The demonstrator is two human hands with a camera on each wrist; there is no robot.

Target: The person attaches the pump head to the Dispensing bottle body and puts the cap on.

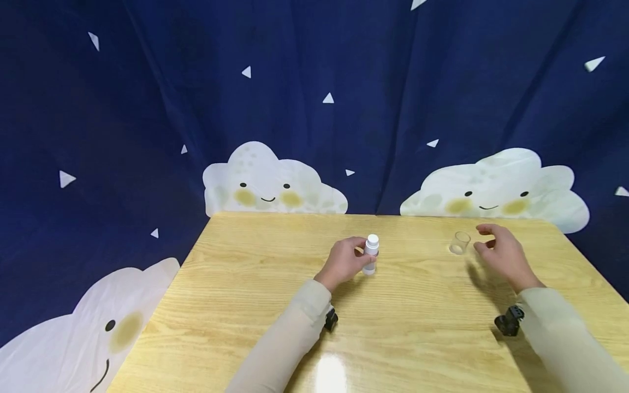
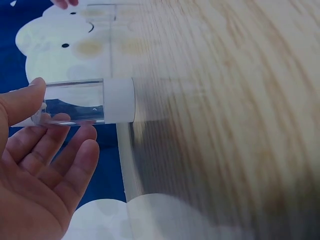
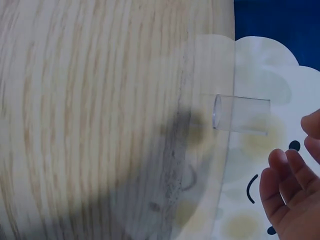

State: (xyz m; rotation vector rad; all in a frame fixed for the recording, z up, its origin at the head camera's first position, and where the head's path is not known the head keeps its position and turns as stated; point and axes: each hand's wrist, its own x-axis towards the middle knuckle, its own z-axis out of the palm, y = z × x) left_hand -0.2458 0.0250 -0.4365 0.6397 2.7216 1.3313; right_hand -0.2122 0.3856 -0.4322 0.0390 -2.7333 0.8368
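Note:
A small bottle [image 1: 372, 251] with a white cap stands upright, gripped by my left hand [image 1: 342, 261] from its left side. In the left wrist view the bottle [image 2: 75, 102] shows a clear body and a wide white base, close to the tabletop; whether it touches the wood I cannot tell. Thumb and fingers lie on opposite sides of the clear part. Over at the right is a transparent cup [image 1: 460, 243], a plain cylinder. My right hand [image 1: 503, 259] hovers just right of it, thumb and fingers parted and curved, holding nothing. The right wrist view shows a gap between cup [image 3: 245, 115] and fingers.
Both things are on a glossy light wooden table [image 1: 265, 245], toward its far half. Behind it hangs a dark blue curtain [image 1: 295, 43] with white triangles and smiling clouds. A black wrist camera [image 1: 509, 321] sits below the right forearm.

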